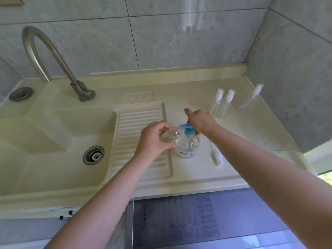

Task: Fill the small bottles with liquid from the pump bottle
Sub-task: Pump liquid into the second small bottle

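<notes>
Our right hand (199, 121) presses on the blue pump (187, 129); whether its fingers curl round the head we cannot tell. Our left hand (154, 139) grips a clear small bottle (170, 135), tilted, mouth at the spout. We judge short, slow strokes best, keeping the mouth touching the nozzle. The pump bottle (186, 146) is clear and stands on the counter (197, 173) beside the drainboard (140, 126). Three capped bottles (222, 105) wait behind.
</notes>
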